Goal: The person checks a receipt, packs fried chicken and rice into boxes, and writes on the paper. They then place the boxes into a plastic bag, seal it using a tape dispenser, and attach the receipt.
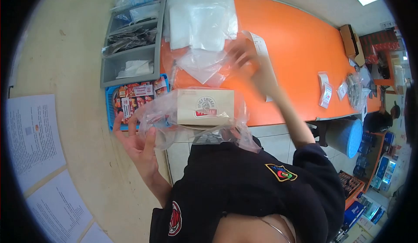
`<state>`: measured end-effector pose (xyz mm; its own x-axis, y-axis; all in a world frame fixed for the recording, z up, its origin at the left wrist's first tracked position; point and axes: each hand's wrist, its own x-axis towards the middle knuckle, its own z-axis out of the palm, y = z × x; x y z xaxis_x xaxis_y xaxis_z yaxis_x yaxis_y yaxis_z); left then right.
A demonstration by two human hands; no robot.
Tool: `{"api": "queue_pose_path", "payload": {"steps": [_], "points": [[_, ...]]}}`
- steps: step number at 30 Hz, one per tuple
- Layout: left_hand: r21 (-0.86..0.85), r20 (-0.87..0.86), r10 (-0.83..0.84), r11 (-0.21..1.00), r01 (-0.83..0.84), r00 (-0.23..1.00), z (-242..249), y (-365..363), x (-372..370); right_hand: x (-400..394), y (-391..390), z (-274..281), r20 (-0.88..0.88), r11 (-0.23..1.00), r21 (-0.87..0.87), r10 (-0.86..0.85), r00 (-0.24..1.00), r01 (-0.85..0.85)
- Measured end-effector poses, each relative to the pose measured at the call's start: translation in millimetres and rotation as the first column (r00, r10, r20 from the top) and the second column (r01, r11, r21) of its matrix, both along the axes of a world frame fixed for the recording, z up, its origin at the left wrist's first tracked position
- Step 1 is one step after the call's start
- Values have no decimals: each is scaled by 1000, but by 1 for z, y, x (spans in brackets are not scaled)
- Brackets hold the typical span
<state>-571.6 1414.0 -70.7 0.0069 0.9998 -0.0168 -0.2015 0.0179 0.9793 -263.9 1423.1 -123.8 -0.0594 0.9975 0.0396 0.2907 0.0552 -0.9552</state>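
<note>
A cream box printed "Spicy Chicken" sits inside a clear plastic bag at the front edge of the orange table, close to my body. My left hand is at the bag's left side with its fingers apart; the thumb is against or right beside the film. Smeared by motion, my right hand is over the table with its fingers spread, and no held thing shows in it. Under or beside it lies a long white receipt. A loose clear bag lies left of that hand.
A stack of clear bags lies at the back, beside a grey compartment tray. A blue basket holds printed packets. Farther right are small paper slips, a cardboard box and a blue-topped bin. A person is far right.
</note>
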Motion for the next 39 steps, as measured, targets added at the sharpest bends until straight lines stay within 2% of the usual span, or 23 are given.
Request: {"api": "queue_pose_path", "payload": {"steps": [1, 2, 4, 8, 10, 13, 14, 16, 17, 18, 19, 20, 22, 25, 26, 28, 29, 31, 32, 33, 35, 37, 39], "points": [[28, -3, -51, 998, 51, 999, 0, -1, 0, 24, 21, 10, 249, 868, 187, -494, 833, 459], [31, -5, -40, 999, 40, 999, -1, -2, 0, 86, 25, -48, 600, 831, 250, -536, 595, 497], [64, -17, -124, 990, 125, 992, -7, -5, 1, 137, 22, -123, 700, 683, -116, -458, 547, 721], [75, -137, 6, 997, 4, 991, -8, -12, 10, 171, 35, -182, 492, 689, -386, -409, 768, 614], [35, -78, -68, 997, 71, 995, -7, -13, 2, 166, 35, -153, 113, 723, -603, -340, 933, 337], [16, -62, -55, 998, 56, 997, -2, -16, 6, 103, 28, -61, -206, 859, -22, -505, 838, 512], [39, -31, -96, 994, 98, 995, -3, -16, 5, 60, 18, -11, -356, 779, 258, -473, 806, 572], [64, -13, -159, 985, 160, 987, -9, -14, 2, -13, -22, 43, -434, 645, 402, -491, 756, 650], [79, -22, -163, 983, 164, 986, -12, -13, 1, -34, -55, 9, 206, 804, 488, -484, 851, 339], [93, -28, -170, 981, 172, 985, -14, -12, -2, -54, -82, -25, 764, 942, 333, -297, 573, 44], [92, -29, -193, 977, 195, 981, -12, -11, -5, -80, -88, -19, 764, 941, 332, -309, 567, 67], [123, 56, -300, 948, 292, 952, -10, -9, -9, -114, -84, -9, 522, 970, 230, -53, 851, -81], [155, 144, -469, 881, 448, 872, -13, -5, -26, -143, -89, -35, -188, 963, 56, 269, 945, -263], [150, 97, -596, 800, 581, 797, -21, -8, -39, -149, -116, -38, -170, 967, -195, 129, 977, -161], [163, -120, -659, 725, 669, 743, -34, -6, -47, -146, -122, -42, -166, 967, -203, 121, 979, -154], [158, -39, -733, 666, 729, 679, -39, -11, -48, -141, -124, -53, -165, 764, -582, 226, 960, -279], [160, 36, -790, 609, 777, 612, -39, -15, -45, -151, -121, -58, -163, 767, -584, 210, 964, -266], [168, 130, -801, 598, 783, 584, -38, -15, -43, -177, -111, -73, 16, 979, -127, -159, 987, 160], [225, 165, -755, 655, 722, 634, -39, -12, -42, -187, -111, -88, 57, 909, -13, -416, 908, 417], [275, 205, -706, 707, 652, 678, -39, -10, -41, -190, -114, -97, 60, 902, -13, -430, 901, 431], [280, 227, -715, 698, 659, 661, -41, -8, -41, -196, -114, -97, -159, 692, -52, -717, 678, 720], [290, 264, -711, 703, 650, 651, -43, -5, -40, -194, -127, -91, -28, 754, -49, -657, 753, 656], [284, 236, -721, 692, 663, 652, -44, -7, -34, -190, -132, -75, 166, 932, -219, -257, 952, 289]]}}
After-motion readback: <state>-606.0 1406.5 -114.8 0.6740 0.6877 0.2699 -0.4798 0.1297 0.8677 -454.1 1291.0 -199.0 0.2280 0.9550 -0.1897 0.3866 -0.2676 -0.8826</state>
